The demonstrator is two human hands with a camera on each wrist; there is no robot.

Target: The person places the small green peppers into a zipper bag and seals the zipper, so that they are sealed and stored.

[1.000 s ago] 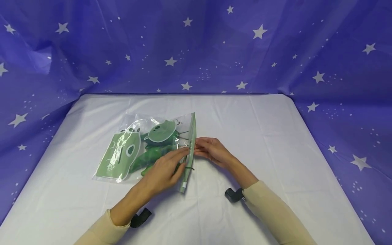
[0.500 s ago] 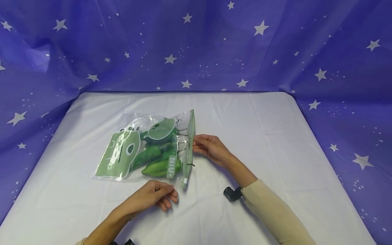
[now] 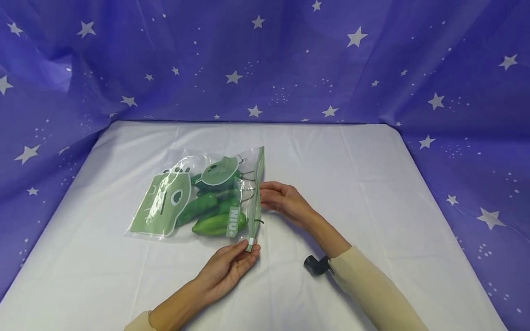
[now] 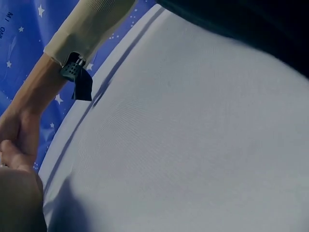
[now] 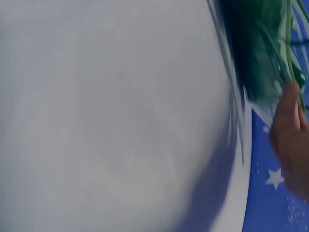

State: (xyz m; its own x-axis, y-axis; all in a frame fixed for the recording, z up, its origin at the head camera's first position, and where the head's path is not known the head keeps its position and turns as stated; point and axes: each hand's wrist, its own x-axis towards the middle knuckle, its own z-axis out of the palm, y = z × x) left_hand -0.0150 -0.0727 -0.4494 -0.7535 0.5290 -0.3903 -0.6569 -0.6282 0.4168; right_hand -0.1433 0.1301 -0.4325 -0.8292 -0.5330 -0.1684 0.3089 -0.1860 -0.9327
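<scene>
A clear zip bag (image 3: 161, 207) with a green cartoon print lies on the white table, its green-edged zip opening facing right. Several green peppers (image 3: 215, 224) are inside, and the thin stem of one pokes out past the zip strip (image 3: 260, 170). At the near end of that strip, my left hand (image 3: 227, 271) pinches the corner by the white slider (image 3: 250, 241). My right hand (image 3: 285, 202) holds the strip's middle from the right side; some fingertips are hidden behind it. In the right wrist view, the right hand (image 5: 292, 140) grips the bag's edge near blurred green peppers (image 5: 260, 58).
White cloth covers the table (image 3: 352, 184). A purple star-patterned curtain (image 3: 290, 59) hangs behind it and along both sides. A black wrist camera (image 3: 316, 265) sits at the right cuff.
My left hand has lifted off the bag's top, pulled back toward the near side, then come forward to the strip's near corner. The right hand has stayed at the strip.
</scene>
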